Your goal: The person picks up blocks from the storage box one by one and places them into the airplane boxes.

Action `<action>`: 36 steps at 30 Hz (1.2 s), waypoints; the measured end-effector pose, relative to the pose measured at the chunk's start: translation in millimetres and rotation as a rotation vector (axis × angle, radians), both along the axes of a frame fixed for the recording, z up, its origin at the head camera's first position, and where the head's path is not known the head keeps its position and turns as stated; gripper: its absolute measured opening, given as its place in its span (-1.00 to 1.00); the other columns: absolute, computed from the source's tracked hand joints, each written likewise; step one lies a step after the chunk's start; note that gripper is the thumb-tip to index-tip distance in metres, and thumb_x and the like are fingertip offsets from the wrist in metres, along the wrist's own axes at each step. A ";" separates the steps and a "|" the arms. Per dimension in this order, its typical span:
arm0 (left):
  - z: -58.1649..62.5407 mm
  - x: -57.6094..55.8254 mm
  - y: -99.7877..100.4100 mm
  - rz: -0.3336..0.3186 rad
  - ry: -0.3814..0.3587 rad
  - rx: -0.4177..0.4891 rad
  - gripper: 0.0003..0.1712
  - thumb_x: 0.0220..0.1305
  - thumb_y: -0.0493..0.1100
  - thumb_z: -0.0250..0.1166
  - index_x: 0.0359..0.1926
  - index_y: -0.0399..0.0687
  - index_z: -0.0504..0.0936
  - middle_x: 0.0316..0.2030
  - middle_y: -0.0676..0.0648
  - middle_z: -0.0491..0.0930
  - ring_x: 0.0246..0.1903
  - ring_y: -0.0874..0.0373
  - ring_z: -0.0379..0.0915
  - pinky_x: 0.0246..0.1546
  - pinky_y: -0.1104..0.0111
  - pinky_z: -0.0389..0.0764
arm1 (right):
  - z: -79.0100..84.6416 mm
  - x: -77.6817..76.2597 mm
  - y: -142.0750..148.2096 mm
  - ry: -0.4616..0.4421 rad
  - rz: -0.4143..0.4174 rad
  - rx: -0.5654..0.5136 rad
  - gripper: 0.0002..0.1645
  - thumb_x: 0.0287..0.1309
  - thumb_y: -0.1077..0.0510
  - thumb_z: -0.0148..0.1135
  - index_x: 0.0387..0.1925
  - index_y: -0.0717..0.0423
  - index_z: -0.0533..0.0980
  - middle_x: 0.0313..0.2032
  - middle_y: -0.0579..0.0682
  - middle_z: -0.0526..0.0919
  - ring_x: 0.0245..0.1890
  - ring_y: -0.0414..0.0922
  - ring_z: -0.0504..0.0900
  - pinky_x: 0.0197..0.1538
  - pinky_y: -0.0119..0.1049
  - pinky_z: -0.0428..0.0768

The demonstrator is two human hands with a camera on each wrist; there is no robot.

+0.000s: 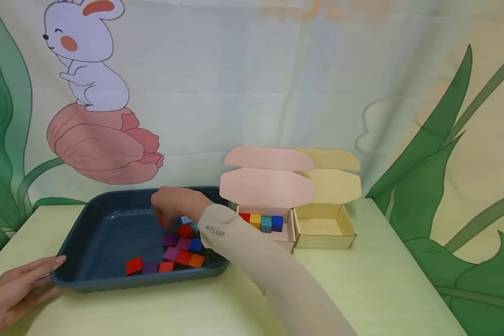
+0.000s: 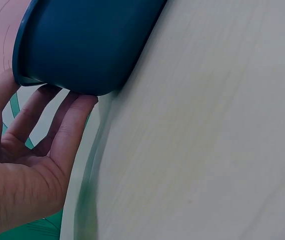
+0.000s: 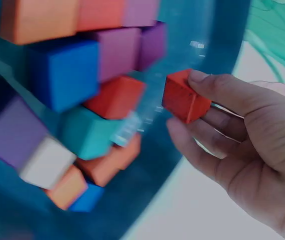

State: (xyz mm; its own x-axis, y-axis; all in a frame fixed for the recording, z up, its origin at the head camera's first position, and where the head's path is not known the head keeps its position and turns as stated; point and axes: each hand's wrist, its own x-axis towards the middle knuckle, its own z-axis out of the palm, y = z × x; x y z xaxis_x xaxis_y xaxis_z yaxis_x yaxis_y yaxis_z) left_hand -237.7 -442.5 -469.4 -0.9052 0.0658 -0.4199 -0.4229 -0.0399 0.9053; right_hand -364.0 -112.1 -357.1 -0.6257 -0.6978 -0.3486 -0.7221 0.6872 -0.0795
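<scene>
A dark blue tray [image 1: 122,280] lies on the table with several colored wooden cubes in its right half. My left hand [image 1: 21,289] holds the tray's near left corner, thumb at the rim and fingers against the outer wall in the left wrist view. Over the tray, my right hand [image 1: 172,203] pinches a red cube [image 3: 185,97] between thumb and fingertips. Below it are purple cubes [image 1: 170,240], an orange cube [image 1: 196,260], a blue cube [image 3: 62,75] and a teal cube [image 3: 85,132]. My sleeve covers part of the tray's right side.
Right of the tray stands an open pink box [image 1: 286,237] holding a row of red, yellow, teal and blue cubes [image 1: 266,224]. An open yellow box [image 1: 325,240] adjoins it. Behind the table hangs a printed cloth [image 1: 252,93] with a rabbit.
</scene>
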 end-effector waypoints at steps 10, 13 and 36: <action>2.1 -0.1 1.7 0.011 -0.034 -0.011 -0.83 0.41 0.14 0.29 -0.37 0.51 0.71 0.01 0.04 0.55 -0.28 0.41 0.62 -0.05 0.29 0.78 | 34.6 11.0 17.0 0.069 0.099 -0.035 -0.62 0.31 0.08 0.40 0.14 -0.03 0.67 0.08 -0.16 0.68 0.00 -0.24 0.58 -0.04 -0.57 0.61; 2.9 1.1 2.6 0.010 -0.029 0.006 -0.84 0.40 0.15 0.30 -0.36 0.50 0.73 -0.13 0.22 0.55 -0.27 0.40 0.63 -0.06 0.29 0.78 | 34.6 13.9 35.5 0.072 0.111 -0.010 -0.60 0.32 0.08 0.39 0.17 -0.01 0.66 0.08 -0.14 0.68 -0.01 -0.23 0.58 -0.04 -0.56 0.62; 5.8 2.5 2.9 -0.010 0.007 -0.011 -0.77 0.49 0.09 0.23 -0.36 0.51 0.70 -0.24 0.39 0.51 -0.27 0.40 0.65 -0.07 0.30 0.79 | 15.6 27.0 231.2 0.039 -0.018 0.040 -0.69 0.25 0.22 0.42 0.04 0.09 0.71 -0.05 -0.01 0.69 -0.13 -0.10 0.57 -0.04 -0.40 0.69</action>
State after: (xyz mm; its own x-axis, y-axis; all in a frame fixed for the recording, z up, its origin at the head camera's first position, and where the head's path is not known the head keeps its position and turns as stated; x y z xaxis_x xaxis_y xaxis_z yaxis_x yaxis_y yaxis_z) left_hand -235.1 -439.6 -463.6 -0.9073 0.0699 -0.4147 -0.4173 -0.0258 0.9084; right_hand -336.9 119.1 -341.5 -0.6516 -0.6723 -0.3513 -0.7117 0.7021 -0.0237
